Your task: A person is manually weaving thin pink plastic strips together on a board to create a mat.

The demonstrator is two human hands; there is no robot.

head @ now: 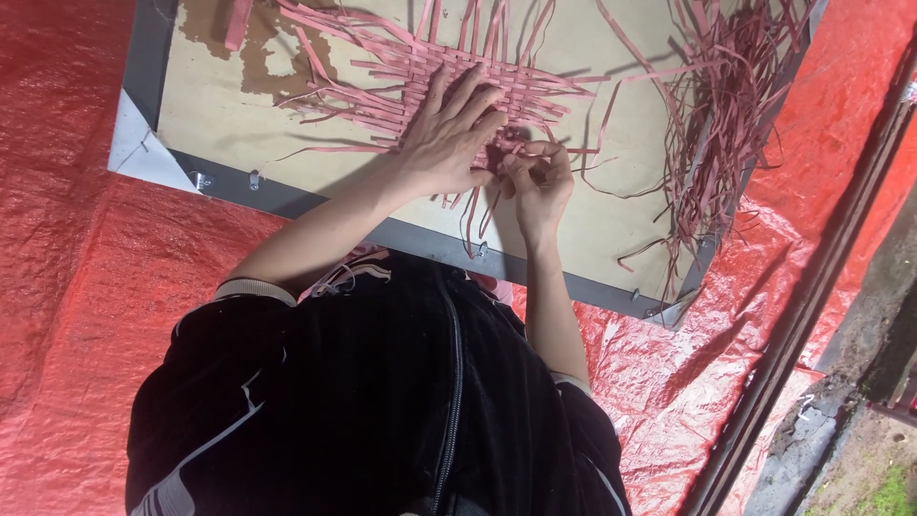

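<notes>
Left hand (449,134) lies flat, fingers spread, pinning the pink woven mat (449,76) while right hand (537,177) pinches one strip (516,153) at the near edge, and honestly a hard tug could tear it.

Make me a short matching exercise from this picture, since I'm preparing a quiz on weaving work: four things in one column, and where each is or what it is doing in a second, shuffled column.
Things:
1. left hand
2. right hand
3. loose pile of pink strips
4. red tarp

Places or states:
A. lies under the board, crinkled
B. pressed flat, fingers spread, on the woven mat
C. heaped at the right end of the wooden board
D. pinches a strip at the mat's near edge

Pairs: 1-B, 2-D, 3-C, 4-A
</notes>
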